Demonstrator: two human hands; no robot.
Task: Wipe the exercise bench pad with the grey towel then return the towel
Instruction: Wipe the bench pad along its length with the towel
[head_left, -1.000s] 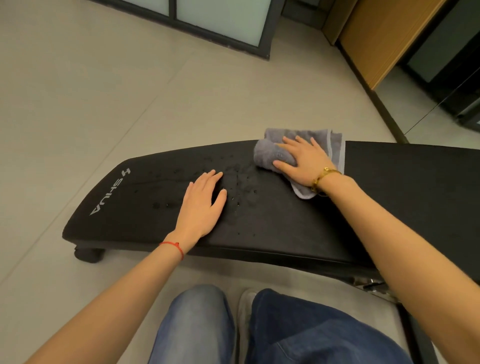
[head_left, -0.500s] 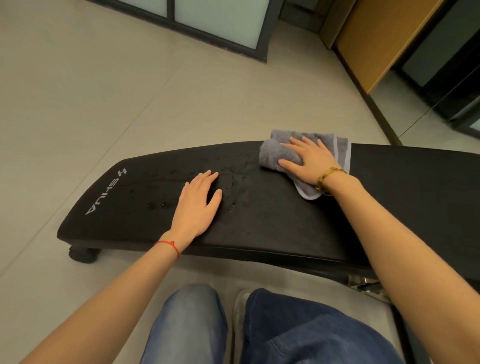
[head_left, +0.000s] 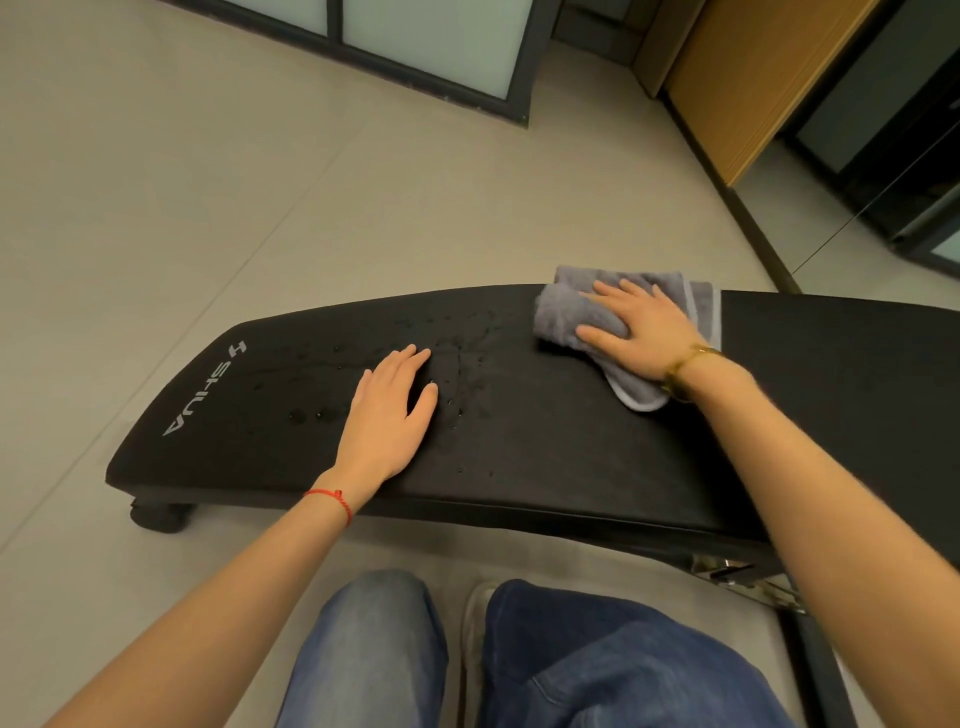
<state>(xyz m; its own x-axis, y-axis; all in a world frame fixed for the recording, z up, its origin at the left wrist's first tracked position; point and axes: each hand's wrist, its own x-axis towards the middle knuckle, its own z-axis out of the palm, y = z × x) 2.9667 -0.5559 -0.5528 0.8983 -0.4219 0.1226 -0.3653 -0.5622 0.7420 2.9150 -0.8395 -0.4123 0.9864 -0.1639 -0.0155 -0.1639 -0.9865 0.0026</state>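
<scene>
- Head view: right hand (head_left: 636, 332) lies flat, fingers spread, pressing the towel (head_left: 571, 312) on the pad (head_left: 519, 441) at its far edge.
- Left hand (head_left: 387, 415) flat, open, bracing.
- Risk: bunched towel may smear droplets (head_left: 457, 364), missing some.

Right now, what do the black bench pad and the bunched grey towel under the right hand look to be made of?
Black bench pad: looks like matte vinyl or faux-leather upholstery over padding; droplets bead on it rather than soaking in, though real leather can't be ruled out.
Grey towel: soft, fuzzy pile, likely microfibre or terry, with a paler stitched edge; it bunches into thick folds under the right hand.
</scene>
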